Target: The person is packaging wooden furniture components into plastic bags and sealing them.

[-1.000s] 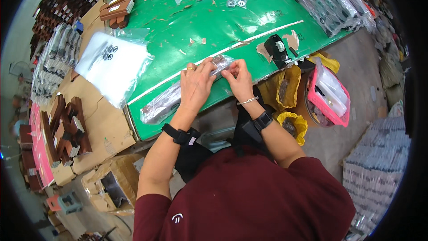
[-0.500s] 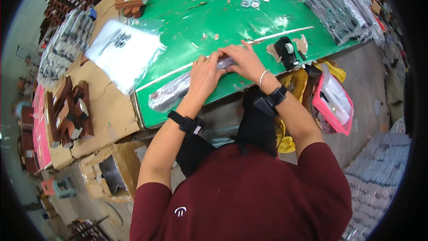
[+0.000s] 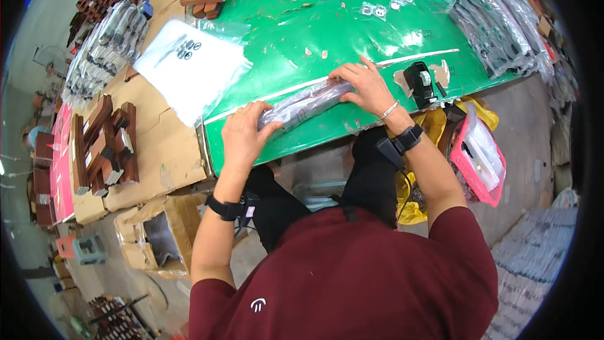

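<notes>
A long item wrapped in clear plastic lies slantwise near the front edge of the green tabletop; what is inside looks dark but cannot be made out. My left hand grips its left end, thumb on the near side and fingers on the far side. At the right end, my right hand closes around it with thumb and fingers. Just right of that hand stands a black tape dispenser with a roll of clear tape. To the left lies a stack of clear plastic bags.
Dark reddish-brown wooden pieces are piled on cardboard at the left. Several wrapped packs stand at the table's right end. Small bagged parts lie at the back. A pink basket and an opened carton sit below the table.
My left hand has moved left along the wrapped item to its end, away from my right hand. The plastic that trailed out to the left is now gathered in around the item.
</notes>
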Motion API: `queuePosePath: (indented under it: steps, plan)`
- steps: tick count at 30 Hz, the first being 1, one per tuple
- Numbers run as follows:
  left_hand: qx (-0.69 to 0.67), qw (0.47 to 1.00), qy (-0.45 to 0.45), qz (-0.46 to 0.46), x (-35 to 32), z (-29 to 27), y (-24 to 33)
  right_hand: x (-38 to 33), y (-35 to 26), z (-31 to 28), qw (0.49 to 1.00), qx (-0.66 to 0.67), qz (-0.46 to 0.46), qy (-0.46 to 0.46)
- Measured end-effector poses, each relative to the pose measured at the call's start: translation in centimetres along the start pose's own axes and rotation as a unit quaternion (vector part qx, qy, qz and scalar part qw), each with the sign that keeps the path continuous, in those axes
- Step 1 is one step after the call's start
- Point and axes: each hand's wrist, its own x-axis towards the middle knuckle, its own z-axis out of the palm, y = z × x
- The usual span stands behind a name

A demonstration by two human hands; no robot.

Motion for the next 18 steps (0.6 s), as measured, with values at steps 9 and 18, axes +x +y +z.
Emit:
queuePosePath:
  steps: [9, 18]
  plan:
    - [-0.028, 0.995, 0.085, -0.042, -0.6, 3.4, 1.5, -1.5, 0.2, -0.1, 0.999, 0.012, 0.039, -0.031]
    - [0.016, 0.995, 0.1, -0.021, -0.7, 2.9, 2.4, 1.6, -6.1, 3.0, 0.991, 0.083, -0.075, 0.072]
